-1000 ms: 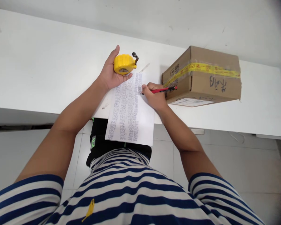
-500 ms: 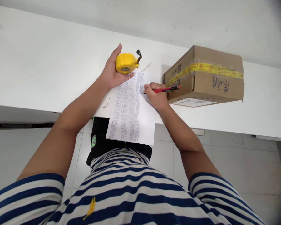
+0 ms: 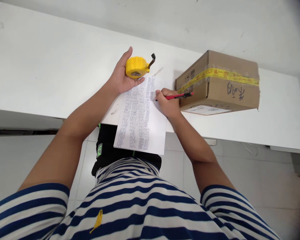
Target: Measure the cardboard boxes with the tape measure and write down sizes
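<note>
A yellow tape measure [image 3: 136, 67] rests in my left hand [image 3: 121, 78], palm turned up and thumb pointing away from me. The dark hooked end of its strap or blade sticks out to the right. My right hand [image 3: 170, 104] grips a red and black pen [image 3: 176, 96], its tip down at the right side of a white sheet of paper [image 3: 156, 133]. Several columns of dense handwriting cover the sheet. Its lower part hangs past the table's front edge, and its top left lies beside my left fingers.
To the right stands a closed cardboard box [image 3: 230, 80] with yellow printed tape and black handwriting, close to my right hand. A thin pale strip [image 3: 157, 71] lies above the paper. The white table [image 3: 52, 63] runs along the wall [image 3: 165, 16].
The view has shifted very slightly. My left hand with the tape measure and my right hand with the pen appear a touch further right; both grips are the same.
</note>
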{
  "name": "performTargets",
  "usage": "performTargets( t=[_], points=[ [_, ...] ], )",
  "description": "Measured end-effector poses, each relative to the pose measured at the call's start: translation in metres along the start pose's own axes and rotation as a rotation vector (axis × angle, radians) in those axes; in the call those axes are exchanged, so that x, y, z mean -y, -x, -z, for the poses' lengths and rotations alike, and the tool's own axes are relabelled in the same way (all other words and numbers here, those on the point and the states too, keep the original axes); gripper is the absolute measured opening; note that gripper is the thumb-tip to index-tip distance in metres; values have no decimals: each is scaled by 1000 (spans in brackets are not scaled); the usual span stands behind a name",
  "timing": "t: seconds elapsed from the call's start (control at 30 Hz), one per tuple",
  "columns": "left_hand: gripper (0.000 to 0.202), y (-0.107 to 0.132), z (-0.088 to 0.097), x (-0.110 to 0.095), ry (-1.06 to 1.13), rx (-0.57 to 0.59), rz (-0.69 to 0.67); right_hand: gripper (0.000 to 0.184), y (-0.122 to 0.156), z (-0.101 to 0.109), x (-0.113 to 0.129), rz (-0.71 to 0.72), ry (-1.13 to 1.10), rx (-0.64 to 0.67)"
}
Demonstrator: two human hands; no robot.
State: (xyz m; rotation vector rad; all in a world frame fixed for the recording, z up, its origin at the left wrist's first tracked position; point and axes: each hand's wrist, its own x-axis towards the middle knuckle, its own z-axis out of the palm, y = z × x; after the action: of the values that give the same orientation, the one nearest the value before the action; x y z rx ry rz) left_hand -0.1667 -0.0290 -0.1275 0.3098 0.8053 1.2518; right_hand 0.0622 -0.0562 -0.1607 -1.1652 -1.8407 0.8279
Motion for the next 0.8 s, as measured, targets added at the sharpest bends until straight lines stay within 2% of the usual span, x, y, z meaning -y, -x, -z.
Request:
performTargets(
  t=[0.1, 0.43, 0.53, 0.6, 0.67, 0.7, 0.8],
  points=[
    [47, 1, -1, 0, -8, 1, -5, 57, 0, 0, 1, 0, 6, -23],
    [45, 3, -2, -1, 7, 36, -3, 50, -2, -2, -3, -32, -55, 25],
    [42, 6, -4, -3, 10, 24, -15, 47, -2, -4, 0, -25, 2, -4],
    [39, 10, -4, -8, 24, -34, -96, 41, -3, -7, 8, 18, 149, 22],
    [37, 13, -3, -17, 14, -127, -221, 27, -4, -11, 21, 89, 373, 167],
    [36, 15, -4, -23, 1, -160, -289, 22, -5, -14, 28, 101, 419, 192],
    [38, 20, -12, -42, -16, -163, -430, 29, -9, -28, 50, 119, 525, 296]
  ],
)
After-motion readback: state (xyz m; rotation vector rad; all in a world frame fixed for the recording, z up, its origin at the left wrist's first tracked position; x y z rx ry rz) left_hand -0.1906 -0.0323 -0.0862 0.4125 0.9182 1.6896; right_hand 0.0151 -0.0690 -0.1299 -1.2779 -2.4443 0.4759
